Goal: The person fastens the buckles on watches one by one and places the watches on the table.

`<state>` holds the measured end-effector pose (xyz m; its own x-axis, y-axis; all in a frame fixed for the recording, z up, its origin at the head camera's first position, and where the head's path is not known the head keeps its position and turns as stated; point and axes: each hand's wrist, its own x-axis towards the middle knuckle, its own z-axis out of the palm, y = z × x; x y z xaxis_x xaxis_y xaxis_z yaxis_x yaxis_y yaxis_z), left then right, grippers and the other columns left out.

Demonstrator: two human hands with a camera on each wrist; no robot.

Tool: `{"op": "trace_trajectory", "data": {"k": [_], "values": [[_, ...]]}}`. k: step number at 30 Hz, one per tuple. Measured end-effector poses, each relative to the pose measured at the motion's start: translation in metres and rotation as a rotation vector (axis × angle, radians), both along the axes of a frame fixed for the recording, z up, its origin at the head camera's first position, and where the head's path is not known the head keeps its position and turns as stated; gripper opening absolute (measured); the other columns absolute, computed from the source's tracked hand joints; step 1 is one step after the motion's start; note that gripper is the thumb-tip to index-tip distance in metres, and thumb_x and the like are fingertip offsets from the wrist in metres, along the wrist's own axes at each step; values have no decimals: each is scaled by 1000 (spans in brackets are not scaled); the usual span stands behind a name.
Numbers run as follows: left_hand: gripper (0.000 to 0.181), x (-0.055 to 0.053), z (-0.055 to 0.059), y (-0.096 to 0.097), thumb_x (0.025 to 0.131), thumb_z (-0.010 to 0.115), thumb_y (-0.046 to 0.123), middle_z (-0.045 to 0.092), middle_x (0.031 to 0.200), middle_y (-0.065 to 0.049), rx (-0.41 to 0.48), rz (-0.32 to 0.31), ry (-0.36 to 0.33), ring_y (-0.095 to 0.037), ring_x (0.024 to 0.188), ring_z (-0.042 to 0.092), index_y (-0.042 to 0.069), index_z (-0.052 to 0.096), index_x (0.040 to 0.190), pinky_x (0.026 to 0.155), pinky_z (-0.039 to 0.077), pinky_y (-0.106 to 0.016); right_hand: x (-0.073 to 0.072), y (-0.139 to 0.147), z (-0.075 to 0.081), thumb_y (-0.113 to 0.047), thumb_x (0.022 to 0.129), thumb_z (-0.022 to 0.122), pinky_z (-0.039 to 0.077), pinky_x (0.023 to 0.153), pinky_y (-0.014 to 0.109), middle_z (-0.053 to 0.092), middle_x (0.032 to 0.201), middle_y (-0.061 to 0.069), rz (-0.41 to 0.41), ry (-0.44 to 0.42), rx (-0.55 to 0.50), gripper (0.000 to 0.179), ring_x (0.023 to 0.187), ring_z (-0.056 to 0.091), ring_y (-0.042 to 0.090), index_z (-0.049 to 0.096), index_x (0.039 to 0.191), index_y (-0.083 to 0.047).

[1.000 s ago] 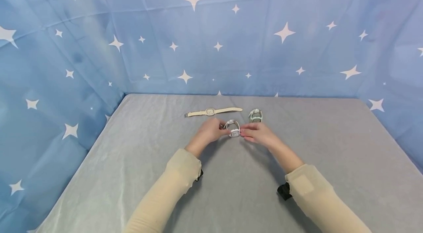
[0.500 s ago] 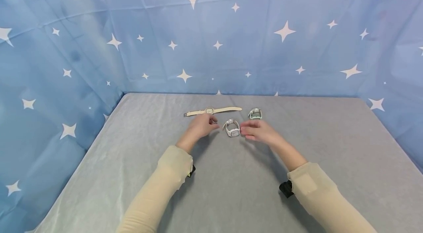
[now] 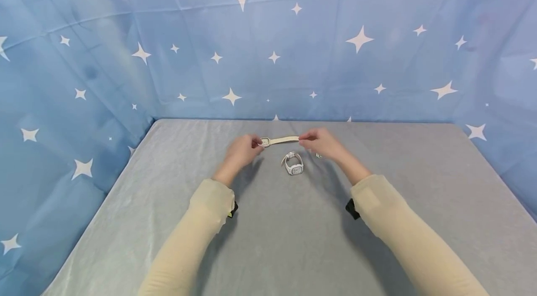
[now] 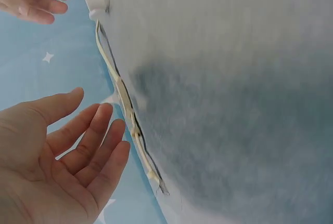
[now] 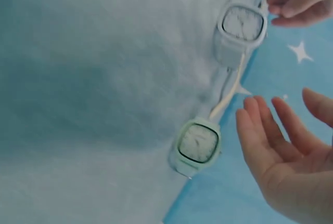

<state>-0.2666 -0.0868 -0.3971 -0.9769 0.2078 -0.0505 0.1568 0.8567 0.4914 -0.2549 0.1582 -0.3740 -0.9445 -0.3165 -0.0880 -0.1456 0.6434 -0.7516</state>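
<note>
Flanking cream watch (image 3: 278, 141) near table edge (image 3: 218, 120): both hands (image 3: 241, 152) (image 3: 322, 143)

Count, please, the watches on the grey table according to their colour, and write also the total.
Cream watch: 1
White watch: 1
Pale green watch: 1
Total: 3

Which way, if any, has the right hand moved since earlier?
Yes: in the head view, the right hand has moved forward, closer to the back edge of the table.
</note>
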Motion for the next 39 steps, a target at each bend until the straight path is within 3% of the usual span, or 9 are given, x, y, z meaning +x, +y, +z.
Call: {"op": "trace_trajectory", "data": {"k": [6, 9, 16, 20, 24, 27, 30, 39], "values": [[26, -5, 4, -6, 97, 65, 23, 74, 115, -7, 10, 24, -12, -23, 106, 68, 9, 70, 119, 92, 53, -40, -22, -8, 8, -17, 101, 56, 40, 110, 53, 66, 127, 23, 20, 63, 167, 34, 120, 60, 39, 63, 128, 4], [28, -10, 3, -8, 97, 64, 23, 73, 118, -7, 10, 16, -13, -23, 109, 67, 10, 69, 121, 94, 53, -40, -29, -8, 9, -18, 102, 56, 40, 110, 54, 67, 128, 19, 12, 72, 223, 33, 120, 60, 37, 65, 128, 0], [29, -20, -2, -17, 97, 63, 20, 70, 125, -7, 3, 26, -6, -25, 117, 65, 12, 68, 125, 99, 51, -41, -40, -4, 2, -17, 103, 55, 48, 104, 51, 62, 135, 19, 25, 47, 265, 34, 127, 55, 37, 61, 134, -2], [29, -23, -7, -25, 98, 64, 19, 70, 126, -7, -4, 28, 4, -25, 118, 65, 11, 68, 125, 99, 51, -42, -46, -2, -4, -16, 101, 58, 41, 111, 53, 61, 136, 20, 42, 53, 292, 36, 129, 53, 38, 60, 135, -2], [28, -26, -11, -30, 98, 65, 19, 72, 122, -7, -17, 24, 0, -25, 113, 66, 10, 68, 124, 97, 52, -41, -51, -3, -10, -17, 98, 63, 32, 118, 53, 59, 140, 19, 123, 45, 351, 45, 132, 52, 38, 56, 139, -2], [28, -28, -13, -30, 96, 67, 18, 73, 118, -7, -44, 12, -3, -24, 109, 67, 11, 69, 123, 95, 53, -40, -53, -6, -14, -17, 95, 67, 36, 116, 51, 56, 144, 18, 219, 43, 412, 52, 135, 51, 38, 52, 143, -2], [25, -29, -15, -30, 94, 70, 15, 74, 114, -6, -71, -8, 18, -23, 106, 68, 11, 71, 118, 93, 53, -38, -53, -11, -17, -16, 93, 70, 41, 111, 49, 58, 141, 18, 264, 72, 453, 52, 133, 52, 37, 54, 141, -3], [16, -30, -21, -32, 93, 70, 13, 74, 109, -4, -118, 2, 40, -23, 102, 68, 15, 75, 109, 87, 55, -37, -46, -29, -23, -14, 91, 72, 51, 98, 44, 70, 121, 11, 194, 169, 542, 33, 114, 63, 29, 68, 124, -9]]}}
